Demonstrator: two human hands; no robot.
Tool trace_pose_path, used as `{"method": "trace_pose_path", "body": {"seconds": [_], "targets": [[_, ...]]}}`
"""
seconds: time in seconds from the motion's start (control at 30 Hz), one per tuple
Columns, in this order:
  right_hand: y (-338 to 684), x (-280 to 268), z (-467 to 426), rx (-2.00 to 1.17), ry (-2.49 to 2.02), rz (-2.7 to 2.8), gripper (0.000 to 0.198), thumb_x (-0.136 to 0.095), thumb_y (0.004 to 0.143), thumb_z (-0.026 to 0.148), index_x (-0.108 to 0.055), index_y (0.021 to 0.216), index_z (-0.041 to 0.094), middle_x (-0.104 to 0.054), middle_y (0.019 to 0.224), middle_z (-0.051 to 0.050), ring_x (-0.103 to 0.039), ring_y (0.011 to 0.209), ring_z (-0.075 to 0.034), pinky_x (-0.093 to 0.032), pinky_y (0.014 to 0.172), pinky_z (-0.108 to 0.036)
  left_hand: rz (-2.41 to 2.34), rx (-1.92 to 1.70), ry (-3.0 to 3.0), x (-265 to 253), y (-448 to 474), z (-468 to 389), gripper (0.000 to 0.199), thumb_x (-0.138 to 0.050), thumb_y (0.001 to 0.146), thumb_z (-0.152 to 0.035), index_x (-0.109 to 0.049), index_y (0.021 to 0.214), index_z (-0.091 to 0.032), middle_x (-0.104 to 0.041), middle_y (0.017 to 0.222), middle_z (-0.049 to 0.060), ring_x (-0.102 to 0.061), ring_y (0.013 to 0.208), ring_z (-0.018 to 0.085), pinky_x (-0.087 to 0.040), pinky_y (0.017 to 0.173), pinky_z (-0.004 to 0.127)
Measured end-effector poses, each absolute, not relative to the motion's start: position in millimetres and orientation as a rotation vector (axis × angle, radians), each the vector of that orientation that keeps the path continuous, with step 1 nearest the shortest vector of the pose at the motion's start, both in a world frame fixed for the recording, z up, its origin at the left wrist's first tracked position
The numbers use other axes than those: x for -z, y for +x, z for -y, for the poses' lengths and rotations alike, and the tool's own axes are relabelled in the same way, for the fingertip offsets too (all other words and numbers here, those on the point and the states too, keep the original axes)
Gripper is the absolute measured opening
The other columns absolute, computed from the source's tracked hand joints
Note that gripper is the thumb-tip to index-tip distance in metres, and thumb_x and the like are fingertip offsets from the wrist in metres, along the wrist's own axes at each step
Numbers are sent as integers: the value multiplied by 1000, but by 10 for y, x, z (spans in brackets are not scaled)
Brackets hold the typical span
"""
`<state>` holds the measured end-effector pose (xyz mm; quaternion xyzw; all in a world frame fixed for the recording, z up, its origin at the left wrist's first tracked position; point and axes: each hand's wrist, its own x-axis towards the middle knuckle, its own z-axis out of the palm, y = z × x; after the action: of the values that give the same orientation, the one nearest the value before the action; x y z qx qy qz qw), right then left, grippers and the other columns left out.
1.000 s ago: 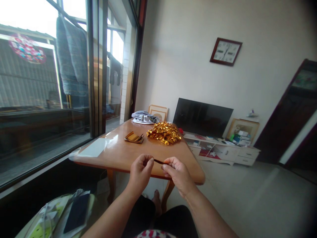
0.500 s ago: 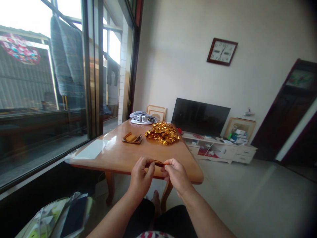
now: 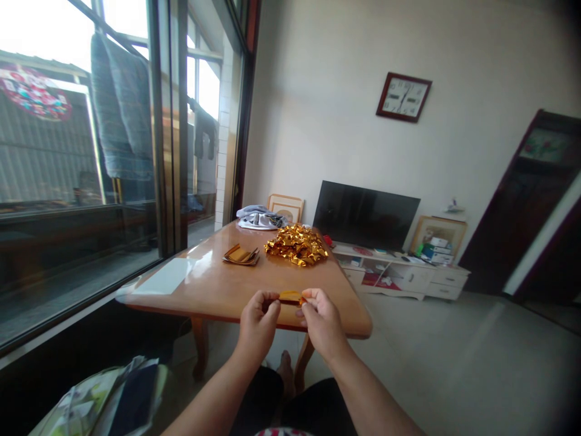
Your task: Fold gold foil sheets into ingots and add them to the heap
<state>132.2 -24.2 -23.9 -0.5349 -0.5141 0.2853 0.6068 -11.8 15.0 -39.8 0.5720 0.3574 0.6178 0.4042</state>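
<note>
We hold the foil (image 3: 289, 297) by its two ends, left hand (image 3: 258, 318) and right hand (image 3: 324, 318) each pinching one, near the table's edge (image 3: 186, 309). Beyond lie a gold heap (image 3: 296, 246) and, left of it, seemingly a paper stack (image 3: 240, 255).

Place: was a home living room.
Television (image 3: 367, 215): stood at low cabinet (image 3: 414, 280).
Clock (image 3: 403, 97): hung above television.
Window (image 3: 49, 163): showed hanging cloth (image 3: 122, 109) outside.

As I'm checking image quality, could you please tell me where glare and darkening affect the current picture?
Head view: sky beyond the window washed out; head view: glare whitens the table near the window; head view: upper right corner dark.
</note>
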Motion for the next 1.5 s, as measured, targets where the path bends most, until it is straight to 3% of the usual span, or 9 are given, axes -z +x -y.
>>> {"method": "trace_pose_path", "body": {"seconds": [0.13,0.27,0.47,0.6,0.9,1.17,1.5], "targets": [[1335,263,226,-645,-1212,1207,43,-57,85,34,-55,126,20,-72,111,-11,-71,86,-22,-54,71,-32,-834,-1591,1370,402,-97,-158,18,-64,82,-32,-63,90,-16,-65,80,1,-59,74,15,-45,69,25],[1338,262,230,-672,-1216,1189,48,-58,85,36,-57,130,20,-68,122,-12,-72,93,-24,-56,73,-33,-814,-1643,1393,445,-74,-170,17,-63,85,-32,-63,94,-17,-65,84,2,-61,79,16,-47,73,25],[1320,218,274,-662,-1237,1204,42,-56,86,39,-65,124,22,-73,107,-8,-71,96,-26,-57,68,-32,-736,-1659,1335,450,-42,-173,34,-66,82,-31,-63,113,-17,-72,107,8,-67,98,21,-51,88,32],[1315,202,295,-622,-1218,1226,37,-56,87,37,-69,119,25,-74,106,-7,-71,97,-26,-57,74,-34,-797,-1618,1318,496,-44,-210,39,-68,81,-31,-68,117,-16,-72,118,11,-66,110,24,-48,100,38],[1350,255,279,-418,-1328,1364,37,-49,91,32,-69,121,25,-74,105,-9,-69,101,-27,-55,80,-36,-879,-1603,1366,601,-45,-286,34,-72,78,-33,-76,109,-20,-76,105,8,-68,100,24,-51,93,36],[1393,276,266,-292,-1350,1416,36,-54,87,29,-72,118,27,-75,105,-8,-69,99,-29,-51,87,-39,-886,-1569,1372,632,-37,-334,33,-72,79,-33,-77,108,-20,-76,105,9,-68,100,24,-51,91,35],[1414,303,252,-230,-1396,1460,35,-52,89,27,-71,118,26,-75,104,-9,-69,96,-28,-50,85,-36,-867,-1522,1294,642,-33,-364,35,-72,76,-29,-76,109,-17,-75,109,10,-68,103,24,-50,96,39]]}}
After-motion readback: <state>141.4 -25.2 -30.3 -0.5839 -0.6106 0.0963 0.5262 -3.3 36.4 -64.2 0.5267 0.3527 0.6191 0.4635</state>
